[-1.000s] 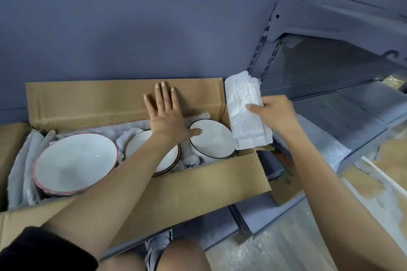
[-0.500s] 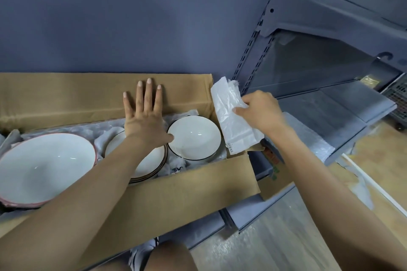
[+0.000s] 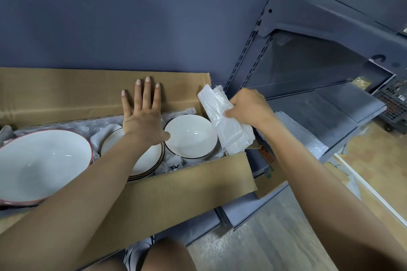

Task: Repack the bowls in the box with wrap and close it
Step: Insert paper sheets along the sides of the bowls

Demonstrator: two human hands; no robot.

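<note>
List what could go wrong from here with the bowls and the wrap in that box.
1. The black-rimmed bowl lies bare at the box's right end; pushing the folded white wrap held in the right hand beside it could knock it against the stacked bowls.
2. The left hand lies open over that stack and might press on it.
3. The pink-rimmed bowl has no cover on top; closing the cardboard box now risks chipping.

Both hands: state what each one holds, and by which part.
The right hand has its grip around the middle of the folded white wrap, at the wrap's right edge. The left hand holds nothing; it lies flat and open over the box.
</note>
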